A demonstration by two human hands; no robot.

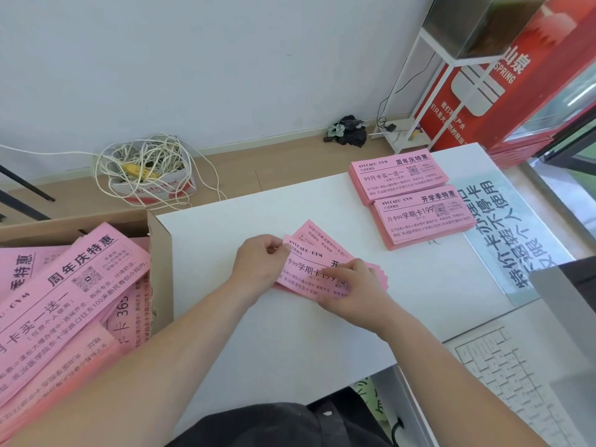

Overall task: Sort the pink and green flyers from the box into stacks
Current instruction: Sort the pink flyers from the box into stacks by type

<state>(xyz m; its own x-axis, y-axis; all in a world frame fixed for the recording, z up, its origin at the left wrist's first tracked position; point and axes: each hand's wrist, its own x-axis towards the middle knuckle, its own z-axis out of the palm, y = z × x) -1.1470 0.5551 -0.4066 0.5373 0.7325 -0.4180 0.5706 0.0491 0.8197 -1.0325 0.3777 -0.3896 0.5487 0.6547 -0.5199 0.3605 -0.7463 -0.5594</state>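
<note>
The left hand pinches the left edge of a small bunch of pink flyers on the white tabletop, and the right hand grips its right side. Two tidy stacks sit farther right; the box stands left.

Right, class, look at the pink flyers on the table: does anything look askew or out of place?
Yes. The bundle in the left hand and right hand is fanned unevenly, and one flyer at its back lies turned round, its print upside down. The far stacks look tidy.
</note>
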